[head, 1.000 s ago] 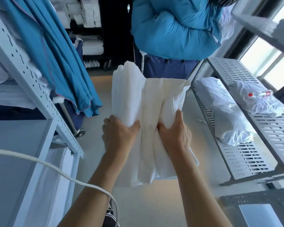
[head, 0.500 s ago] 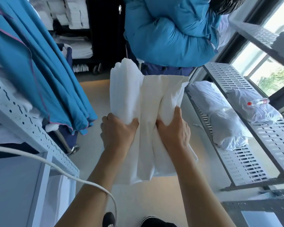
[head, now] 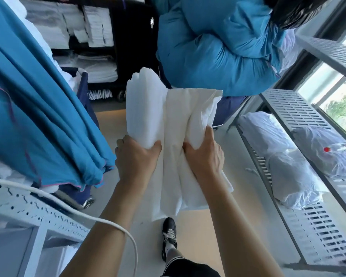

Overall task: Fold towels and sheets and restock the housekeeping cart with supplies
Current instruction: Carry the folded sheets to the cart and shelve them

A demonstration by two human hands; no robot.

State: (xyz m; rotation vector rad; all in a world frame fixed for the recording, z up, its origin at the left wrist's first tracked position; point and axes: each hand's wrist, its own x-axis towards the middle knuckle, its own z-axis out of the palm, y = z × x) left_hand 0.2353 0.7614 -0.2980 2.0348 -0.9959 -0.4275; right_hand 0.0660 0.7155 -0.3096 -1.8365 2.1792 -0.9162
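The left hand point(head: 137, 156) gripped the thicker, rolled left part of a bundle of white folded sheets point(head: 168, 124), thumb pressed into the cloth near the middle. The right hand point(head: 203, 154) clutched the flatter right part the same way, its fingers curled over the far side. Both grips were clenched on the linen, which was held out in front of the body, above the floor point(head: 112, 124), touching no shelf or cart.

The step looked like carrying the bundle along the aisle toward a cart. To do it well, the layers would need to be kept squeezed together, since the lower edges hung loose below the wrists and the right part fanned open at the top corner. Holding the bundle level and close, and setting it down flat, should keep the folds.

The aisle was narrow. Blue linen point(head: 38, 108) hung from the left side, near the left hand, over a wheeled frame whose caster stood by the floor path. Ahead, a big blue duvet point(head: 218, 56) bulged just behind the bundle's top and could snag it. A dark cart with stacked white towels point(head: 92, 37) stood further back. On the right, a slotted metal shelf point(head: 312, 236) bore bagged white bundles point(head: 288, 172) and a bottle point(head: 340, 146). A white cable point(head: 100, 218) crossed the left forearm, and one shoe point(head: 169, 234) stepped forward under the sheets.
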